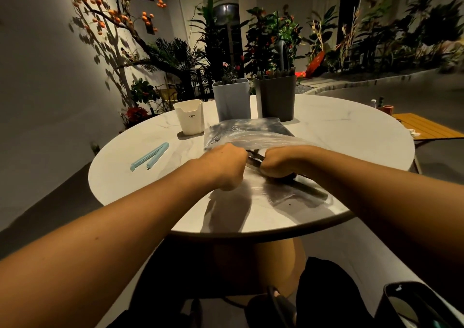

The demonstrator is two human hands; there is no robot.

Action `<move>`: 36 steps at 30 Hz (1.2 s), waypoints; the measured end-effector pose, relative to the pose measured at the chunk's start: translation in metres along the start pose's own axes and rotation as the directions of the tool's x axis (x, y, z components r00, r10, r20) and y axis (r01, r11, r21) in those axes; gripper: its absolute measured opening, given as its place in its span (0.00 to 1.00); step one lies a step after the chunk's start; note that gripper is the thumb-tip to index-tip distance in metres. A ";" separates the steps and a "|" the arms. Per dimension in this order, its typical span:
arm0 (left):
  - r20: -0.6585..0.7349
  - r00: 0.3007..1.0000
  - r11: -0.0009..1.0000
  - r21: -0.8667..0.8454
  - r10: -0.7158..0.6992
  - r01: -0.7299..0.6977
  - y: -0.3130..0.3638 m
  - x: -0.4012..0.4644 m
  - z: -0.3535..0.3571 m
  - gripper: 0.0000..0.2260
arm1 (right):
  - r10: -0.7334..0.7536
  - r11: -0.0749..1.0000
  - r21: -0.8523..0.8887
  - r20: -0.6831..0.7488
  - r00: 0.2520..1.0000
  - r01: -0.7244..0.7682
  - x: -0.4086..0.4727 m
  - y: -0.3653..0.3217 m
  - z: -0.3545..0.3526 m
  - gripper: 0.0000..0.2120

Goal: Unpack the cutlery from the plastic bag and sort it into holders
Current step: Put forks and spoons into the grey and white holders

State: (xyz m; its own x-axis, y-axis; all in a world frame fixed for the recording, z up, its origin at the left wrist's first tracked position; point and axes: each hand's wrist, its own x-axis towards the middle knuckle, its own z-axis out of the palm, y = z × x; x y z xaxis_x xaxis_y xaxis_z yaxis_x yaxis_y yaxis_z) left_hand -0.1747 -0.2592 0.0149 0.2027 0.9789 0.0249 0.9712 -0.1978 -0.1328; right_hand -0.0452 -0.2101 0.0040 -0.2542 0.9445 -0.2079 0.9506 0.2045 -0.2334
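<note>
A clear plastic bag [253, 136] is laid flat on the round white table [351, 131], right in the middle. Its near end is held by both hands. The left hand [226, 164] is curled into a fist on the bag's opening, and the right hand [278, 162] is curled on it just beside. The fingertips are hidden under the hands, so it cannot be told just what is pinched. Dark cutlery [256, 158] can be seen in the gap between the two hands, and one long dark piece [308, 188] is stuck out toward the right under the plastic.

The bag looks shiny and wrinkled, with dark things inside at the far end.

Three holders are stood behind the bag. A small white cup [189, 118] is on the left. A light grey holder [232, 100] and a dark grey holder [276, 96] are side by side, and dark handles are poking up from both. A blue clip [149, 157] is laid open on the table to the left.
</note>
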 end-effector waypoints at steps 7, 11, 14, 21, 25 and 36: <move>0.137 0.984 0.993 -0.017 0.116 -0.115 -0.005 0.003 0.006 0.19 | 0.026 0.976 0.216 0.038 0.999 -0.034 -0.001 0.013 -0.008 0.08; 0.094 0.990 0.995 -0.034 0.101 -0.098 -0.006 0.003 0.007 0.14 | 0.027 0.919 0.389 0.110 0.994 -0.068 0.001 0.023 -0.005 0.11; -0.003 0.999 0.998 -0.042 0.044 -0.044 -0.005 0.002 0.006 0.13 | 0.011 0.853 0.513 0.167 0.986 -0.096 -0.005 0.025 -0.010 0.09; -0.095 0.993 0.979 -0.198 -0.068 0.048 0.001 -0.012 -0.013 0.08 | -0.093 0.808 0.578 0.316 0.944 -0.114 -0.038 0.036 -0.019 0.12; -0.081 0.992 0.936 -0.347 -0.096 0.063 0.000 -0.025 -0.026 0.05 | -0.166 0.805 0.584 0.386 0.908 -0.101 -0.057 0.049 -0.029 0.13; -0.348 0.929 0.895 -0.444 -0.128 -0.043 -0.001 -0.034 -0.047 0.12 | -0.252 0.832 0.552 0.469 0.847 -0.059 -0.097 0.061 -0.066 0.13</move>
State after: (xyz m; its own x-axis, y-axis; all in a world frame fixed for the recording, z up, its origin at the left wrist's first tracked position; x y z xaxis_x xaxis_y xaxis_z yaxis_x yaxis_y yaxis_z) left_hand -0.1766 -0.2944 0.0603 0.1074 0.9165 0.3854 0.9159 -0.2419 0.3202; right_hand 0.0491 -0.2720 0.0730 -0.5379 0.6276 -0.5628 0.7072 -0.0274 -0.7065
